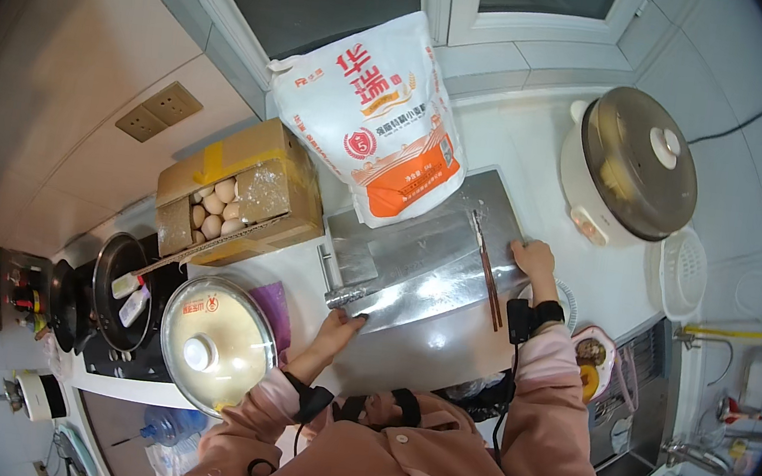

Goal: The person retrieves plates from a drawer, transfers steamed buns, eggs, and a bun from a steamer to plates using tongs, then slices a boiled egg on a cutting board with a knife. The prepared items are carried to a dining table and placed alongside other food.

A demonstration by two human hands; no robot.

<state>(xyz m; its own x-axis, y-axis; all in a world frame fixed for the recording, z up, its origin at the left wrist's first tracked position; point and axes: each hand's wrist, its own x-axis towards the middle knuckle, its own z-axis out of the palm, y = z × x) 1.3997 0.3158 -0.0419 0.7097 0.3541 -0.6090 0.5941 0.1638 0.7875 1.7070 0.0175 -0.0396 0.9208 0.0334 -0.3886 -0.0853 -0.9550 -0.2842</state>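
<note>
A shiny stainless steel board (420, 272) lies before me on the counter. My left hand (337, 333) grips its front left corner, beside a silvery rolled end (344, 297). My right hand (534, 258) holds the right edge. A pair of dark wooden chopsticks (488, 281) rests on the board, with white residue at their far tips. White residue also marks the board's far part. A large flour bag (382, 115) stands at the back, its lower end over the board's far edge. Part of a white bowl (564, 302) shows beside my right wrist.
At the left are a cardboard box (291, 204) of eggs, a glass-lidded pot (219, 347) and a black pan (121, 290). An electric cooker (636, 163), a white colander (681, 274), a food dish (592, 360) and a sink (647, 410) lie right.
</note>
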